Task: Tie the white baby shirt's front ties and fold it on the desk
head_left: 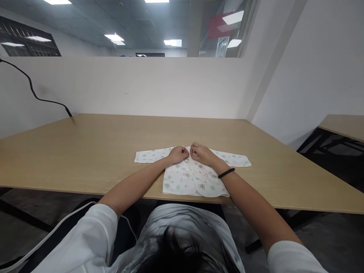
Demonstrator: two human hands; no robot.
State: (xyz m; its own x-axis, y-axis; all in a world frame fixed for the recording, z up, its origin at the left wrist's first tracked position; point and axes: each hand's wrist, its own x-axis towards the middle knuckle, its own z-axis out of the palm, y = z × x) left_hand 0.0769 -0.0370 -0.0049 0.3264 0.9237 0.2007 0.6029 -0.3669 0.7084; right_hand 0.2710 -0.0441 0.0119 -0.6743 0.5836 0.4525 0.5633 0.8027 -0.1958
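A small white baby shirt [184, 178] with a green and pink print lies flat on the wooden table [85, 151], sleeves spread left and right. My left hand [178, 154] and my right hand [201, 153] meet at the shirt's neckline, fingers curled and pinching the fabric at the front opening. A black bead bracelet [226, 173] circles my right wrist.
A white partition wall [127, 87] backs the table and another white wall [307, 76] stands at the right. A black cable [36, 96] hangs down to the table's far left corner. A second table [344, 125] stands at the far right. The shirt's hem reaches the near edge.
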